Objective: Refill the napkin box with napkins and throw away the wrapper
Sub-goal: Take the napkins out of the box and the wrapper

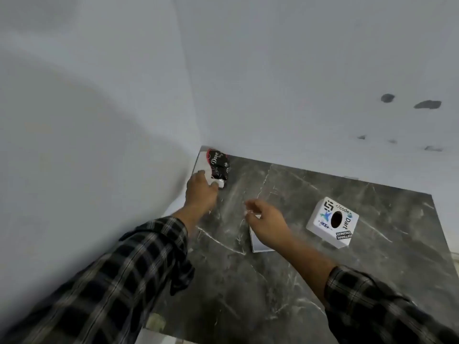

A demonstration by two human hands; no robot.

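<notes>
My left hand [201, 192] reaches into the far left corner of the surface [310, 281], where the two pale, matte walls [99, 120] meet; its fingers [214, 184] are closed on the white lower end of the napkin pack [218, 165], a crinkled, glossy black wrapper with red trim and white lettering, lying soft and lumpy right in that corner; the plaid sleeve [139, 264] of that arm is loose, woven cloth in dark and light checks. The surface itself is a dark grey marble-like slab, polished, run through with thin white veins. Nearer the middle, my right hand [268, 224] hovers with fingers loosely spread and curled, gripping nothing that I can make out; under it lies a flat white rectangular piece [259, 245], thin and smooth, whose nature I cannot tell. Toward the right side of the surface, well apart from the pack, stands the napkin box [331, 220], a white rounded cube with a dark oval hole in its top face and colourful stickers around the hole.
</notes>
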